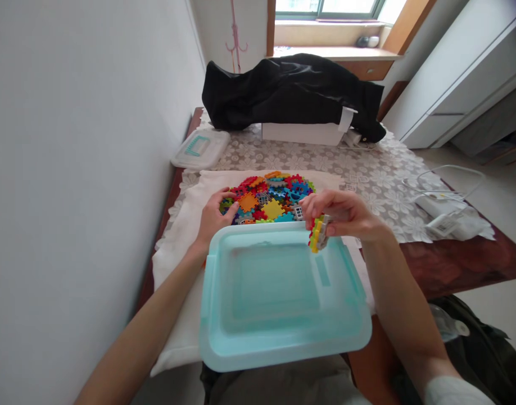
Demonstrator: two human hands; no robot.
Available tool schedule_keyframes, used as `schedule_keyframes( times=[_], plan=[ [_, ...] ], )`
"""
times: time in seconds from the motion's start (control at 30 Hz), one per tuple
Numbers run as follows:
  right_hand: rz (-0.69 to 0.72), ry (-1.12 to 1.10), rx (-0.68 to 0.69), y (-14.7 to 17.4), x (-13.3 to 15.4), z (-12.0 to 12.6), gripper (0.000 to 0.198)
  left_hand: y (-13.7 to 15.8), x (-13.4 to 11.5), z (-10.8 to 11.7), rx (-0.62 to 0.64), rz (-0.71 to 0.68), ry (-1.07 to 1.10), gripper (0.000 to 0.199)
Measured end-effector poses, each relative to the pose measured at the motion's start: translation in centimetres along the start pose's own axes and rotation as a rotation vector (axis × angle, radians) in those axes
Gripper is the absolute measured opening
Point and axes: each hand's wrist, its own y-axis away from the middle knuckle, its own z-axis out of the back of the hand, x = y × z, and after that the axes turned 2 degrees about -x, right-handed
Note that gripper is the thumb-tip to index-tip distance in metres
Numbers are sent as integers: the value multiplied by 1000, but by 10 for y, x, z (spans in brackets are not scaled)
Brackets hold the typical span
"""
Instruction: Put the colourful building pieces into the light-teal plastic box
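A pile of colourful notched plastic building tiles [272,209] lies on a white cloth just beyond an uncovered light-teal plastic bin [279,351]. My left hand [217,216] rests at the pile's left edge, thumb and fingers apart, with nothing gripped in it. Over the bin's far right corner, my right hand [340,215] pinches a small stack of building tiles [318,233] in red, yellow and grey. The stack is held on edge above the bin, whose floor shows no tiles. The bin's far wall hides the near side of the pile.
The bin's clear lid [202,147] lies at the table's back left, near the wall. Black fabric [292,90] covers something with a white box [302,133] under it. To the right sits a white plastic-wrapped item [449,216] on the lace tablecloth [393,185].
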Motion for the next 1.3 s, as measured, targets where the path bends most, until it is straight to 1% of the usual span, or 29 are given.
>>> schedule_keyframes(
  times=[0.13,0.2,0.33,0.43,0.5,0.53,0.57,0.6,0.63,0.67,0.73,0.77,0.8,0.83,0.9,0.97,1.07,1.23,1.3],
  plan=[
    [-13,112,106,-2,-1,3,24,1,-3,0,20,-33,-78,29],
    [-49,176,139,-3,-1,4,23,1,-3,0,26,-38,-92,29],
    [-111,253,185,-4,-1,3,27,0,-2,0,17,-36,-80,28],
    [-106,235,206,-4,-4,3,29,1,-2,-1,15,-37,-80,28],
    [-96,164,218,-4,-9,3,34,1,-3,-1,20,-42,-90,29],
    [-92,115,203,-4,-12,3,39,1,-4,-1,23,-47,-96,30],
    [-90,68,159,-3,-17,3,44,1,-5,-1,27,-53,-101,30],
    [-91,36,77,-3,-23,4,49,1,-5,0,30,-59,-104,30],
    [-97,29,-42,-4,-31,4,52,1,-5,0,32,-62,-103,30],
    [-112,59,-192,-4,-38,5,54,1,-6,0,32,-61,-100,30],
    [-174,241,-499,-6,-55,8,52,1,-5,1,26,-50,-81,29],
    [-216,364,-606,-7,-64,11,52,1,-5,1,20,-43,-67,29],
    [-254,489,-674,-7,-71,13,52,1,-5,1,13,-35,-47,29],
    [-289,609,-713,-8,-77,16,50,1,-4,1,4,-27,-19,29],
    [-324,816,-760,-7,-87,21,47,1,-3,1,-12,-13,62,28],
    [-341,920,-771,-5,-92,24,46,1,-2,1,-28,4,154,28],
    [-361,911,-729,-3,-95,24,50,2,-3,1,-41,19,211,30],
    [-347,880,-617,-3,-94,18,51,3,-5,2,-26,-16,186,26],
    [-340,872,-599,-3,-94,16,51,4,-6,2,-31,-23,186,24]
  ],
)
